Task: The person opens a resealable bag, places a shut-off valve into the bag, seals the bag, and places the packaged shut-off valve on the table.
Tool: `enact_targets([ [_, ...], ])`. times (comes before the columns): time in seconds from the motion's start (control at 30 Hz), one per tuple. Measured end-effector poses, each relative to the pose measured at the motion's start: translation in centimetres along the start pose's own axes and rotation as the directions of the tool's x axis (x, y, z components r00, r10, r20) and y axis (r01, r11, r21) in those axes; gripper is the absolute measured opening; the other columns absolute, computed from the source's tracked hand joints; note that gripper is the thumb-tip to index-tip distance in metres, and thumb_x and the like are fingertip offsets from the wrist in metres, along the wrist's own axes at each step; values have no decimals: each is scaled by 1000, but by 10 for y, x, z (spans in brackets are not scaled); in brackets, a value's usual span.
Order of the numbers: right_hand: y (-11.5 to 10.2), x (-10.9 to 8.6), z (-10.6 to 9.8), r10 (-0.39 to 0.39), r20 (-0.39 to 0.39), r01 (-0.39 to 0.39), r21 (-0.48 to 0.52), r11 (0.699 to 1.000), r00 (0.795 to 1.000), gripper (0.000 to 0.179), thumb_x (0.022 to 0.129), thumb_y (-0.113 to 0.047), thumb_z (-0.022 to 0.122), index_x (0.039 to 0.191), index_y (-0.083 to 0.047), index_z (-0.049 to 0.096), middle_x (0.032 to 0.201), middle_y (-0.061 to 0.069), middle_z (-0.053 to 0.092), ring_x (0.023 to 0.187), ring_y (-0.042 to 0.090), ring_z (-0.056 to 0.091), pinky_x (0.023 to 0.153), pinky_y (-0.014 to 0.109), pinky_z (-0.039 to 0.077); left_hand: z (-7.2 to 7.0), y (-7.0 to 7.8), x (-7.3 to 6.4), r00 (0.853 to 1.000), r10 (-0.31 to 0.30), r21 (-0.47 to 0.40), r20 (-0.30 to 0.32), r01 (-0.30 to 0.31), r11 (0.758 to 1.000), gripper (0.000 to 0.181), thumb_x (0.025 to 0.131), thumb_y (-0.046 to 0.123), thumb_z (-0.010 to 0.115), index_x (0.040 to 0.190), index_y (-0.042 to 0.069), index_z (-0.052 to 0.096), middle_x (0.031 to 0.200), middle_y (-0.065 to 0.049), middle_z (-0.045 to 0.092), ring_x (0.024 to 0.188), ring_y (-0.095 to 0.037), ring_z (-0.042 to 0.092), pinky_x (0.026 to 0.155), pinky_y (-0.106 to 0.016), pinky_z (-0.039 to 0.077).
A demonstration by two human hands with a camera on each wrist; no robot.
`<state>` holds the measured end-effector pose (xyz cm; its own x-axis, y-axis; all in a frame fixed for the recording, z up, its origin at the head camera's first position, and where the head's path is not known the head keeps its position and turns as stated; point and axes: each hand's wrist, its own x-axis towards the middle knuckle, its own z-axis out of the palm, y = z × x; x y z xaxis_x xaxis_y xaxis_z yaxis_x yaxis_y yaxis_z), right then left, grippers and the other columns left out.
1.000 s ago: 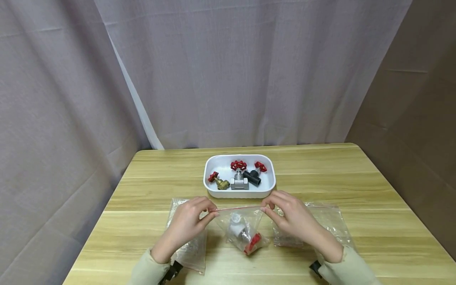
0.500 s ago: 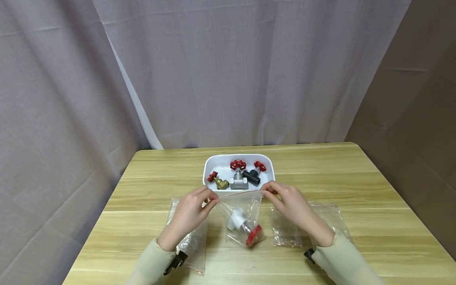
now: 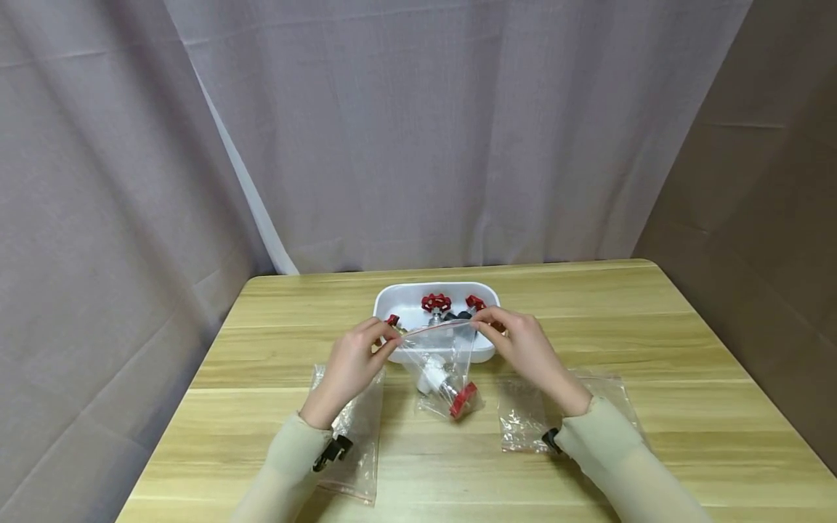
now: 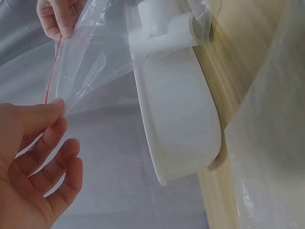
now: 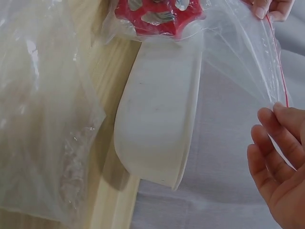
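A clear zip bag (image 3: 451, 341) with a red line along its top edge hangs between my hands. My left hand (image 3: 353, 367) pinches one top corner between thumb and index finger. The opposite corner is pinched by my right hand (image 3: 528, 352). Inside the bag lies a white valve (image 3: 433, 375), tilted, its red handwheel (image 3: 463, 401) at the lower right. In the right wrist view the handwheel (image 5: 162, 19) shows through the plastic. The bag overlaps the front of a white tray (image 3: 482, 354) in the head view, partly hiding the valves there.
In the tray sit a metal valve with a red handwheel (image 3: 436, 303), a black valve (image 3: 463, 315) and a partly hidden brass one. A flat clear bag (image 3: 356, 457) lies at left on the wooden table (image 3: 438, 479); more flat bags (image 3: 523, 421) lie at right.
Both hands have lifted the bag and carried it away from me, toward the tray. The bag has stretched out with the valve hanging low in it, and it covers part of the tray.
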<state>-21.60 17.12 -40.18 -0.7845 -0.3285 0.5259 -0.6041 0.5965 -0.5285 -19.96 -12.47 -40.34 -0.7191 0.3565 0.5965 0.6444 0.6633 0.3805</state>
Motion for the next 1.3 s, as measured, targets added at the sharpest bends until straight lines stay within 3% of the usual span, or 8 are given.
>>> enact_targets([
  [0.3,9,7,8,1,-22,-1,11,1000,1000,10,96,-16,70,104,-12,74,96,0,75,76,12,67,70,32,56,0,-4,6,1000,-11,17,14,11,1000,5,89,14,77,93,12,75,92,2,71,75,-14,65,68,-29,54],
  [0.53,9,-3,7,4,25,-5,25,1000,1000,10,95,-19,72,103,-14,75,97,-3,73,74,9,63,67,31,55,-1,-7,-2,998,37,16,42,-38,999,6,89,13,78,94,13,75,93,3,71,79,-15,67,70,-29,54],
  [0.7,12,-19,10,5,106,-9,36,999,994,11,93,-18,73,104,-15,74,95,-6,72,74,7,62,67,27,55,-1,-7,-11,992,35,36,117,-40,999,6,89,13,77,95,14,75,95,3,71,82,-13,67,73,-30,56],
  [0.93,16,-35,22,23,161,-29,33,999,987,10,92,-16,74,103,-16,74,95,-8,72,82,7,65,76,30,57,9,-12,-23,972,20,67,232,-37,997,9,87,9,77,94,14,74,91,4,69,80,-13,66,75,-33,56],
  [1.13,17,-40,28,54,174,-60,30,998,983,9,93,-18,74,101,-18,74,93,-11,72,82,4,64,77,30,56,14,-13,-28,959,-17,63,281,-1,998,9,88,10,77,94,15,73,91,4,69,83,-13,67,76,-32,57],
  [1.3,17,-40,30,35,128,-39,27,999,991,12,93,-14,73,105,-16,73,90,-7,72,78,7,64,73,32,57,9,-14,-30,959,-69,62,274,54,997,14,88,13,77,101,15,71,98,2,69,87,-15,67,78,-34,56],
])
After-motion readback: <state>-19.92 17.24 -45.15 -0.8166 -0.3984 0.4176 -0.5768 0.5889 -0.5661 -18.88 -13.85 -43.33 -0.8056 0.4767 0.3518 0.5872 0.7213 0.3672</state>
